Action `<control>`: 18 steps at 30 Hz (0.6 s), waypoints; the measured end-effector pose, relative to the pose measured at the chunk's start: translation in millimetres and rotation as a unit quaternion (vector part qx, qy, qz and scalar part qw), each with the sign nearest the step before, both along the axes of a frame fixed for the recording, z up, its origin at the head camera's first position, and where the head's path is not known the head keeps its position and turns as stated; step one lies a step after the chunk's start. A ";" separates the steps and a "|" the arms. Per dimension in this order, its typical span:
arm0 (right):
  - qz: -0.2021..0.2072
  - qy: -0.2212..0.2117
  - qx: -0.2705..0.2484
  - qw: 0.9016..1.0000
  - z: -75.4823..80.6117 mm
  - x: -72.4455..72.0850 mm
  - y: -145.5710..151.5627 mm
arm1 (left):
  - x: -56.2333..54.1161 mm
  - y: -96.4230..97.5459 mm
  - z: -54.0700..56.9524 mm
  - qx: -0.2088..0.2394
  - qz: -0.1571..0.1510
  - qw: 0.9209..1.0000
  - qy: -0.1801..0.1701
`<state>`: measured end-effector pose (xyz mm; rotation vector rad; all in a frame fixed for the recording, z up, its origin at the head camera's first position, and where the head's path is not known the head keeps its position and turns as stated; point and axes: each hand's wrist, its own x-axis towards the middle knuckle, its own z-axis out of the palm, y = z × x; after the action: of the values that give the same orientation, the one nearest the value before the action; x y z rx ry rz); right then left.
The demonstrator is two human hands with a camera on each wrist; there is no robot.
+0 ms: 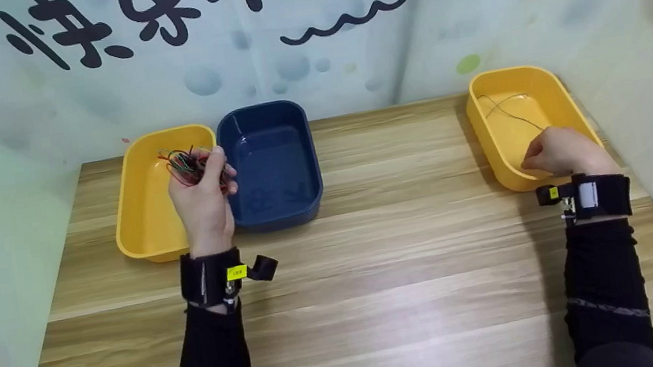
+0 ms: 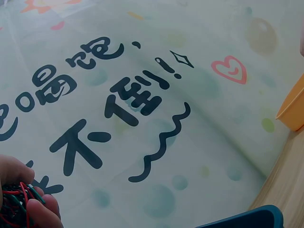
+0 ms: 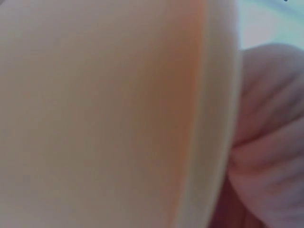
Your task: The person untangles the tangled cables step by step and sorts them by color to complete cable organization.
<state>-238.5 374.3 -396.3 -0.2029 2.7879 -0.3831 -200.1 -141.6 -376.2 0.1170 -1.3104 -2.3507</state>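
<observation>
My left hand (image 1: 203, 195) grips a tangled bundle of thin wires (image 1: 186, 165), red, green and black, over the inner edge of the left yellow bin (image 1: 141, 218). In the left wrist view, red and green wires (image 2: 21, 202) show between the curled fingers. My right hand (image 1: 567, 150) reaches down into the near part of the right yellow bin (image 1: 492, 146), fingers bent downward. A thin dark wire (image 1: 514, 115) lies in that bin and runs up to the hand. Those fingertips are hidden, so whether they pinch the wire is unclear.
A dark blue bin (image 1: 279, 216) stands against the right side of the left yellow bin. All the bins sit at the back of a wooden table (image 1: 401, 250), before a printed cloth backdrop (image 1: 348, 70). The right yellow bin's wall (image 3: 209, 114) fills much of the right wrist view.
</observation>
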 end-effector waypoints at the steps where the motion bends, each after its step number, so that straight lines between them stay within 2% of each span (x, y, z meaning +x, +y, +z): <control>1: 0.001 0.004 -0.001 1.000 0.3 0.0 0.5 | 0.0 0.0 -0.2 0.001 0.000 1.000 0.000; 11: 0.010 0.048 -0.012 0.999 4.7 1.8 -0.7 | 0.6 0.6 0.4 -0.005 -0.003 1.000 -0.010; 18: -0.029 0.105 -0.034 0.993 16.8 6.9 -9.7 | 2.4 0.8 2.1 -0.030 -0.023 0.999 -0.026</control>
<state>-231.6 364.7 -379.5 -0.1886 2.9962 -0.4988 -197.6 -140.8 -374.1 0.1327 -1.4218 -2.3589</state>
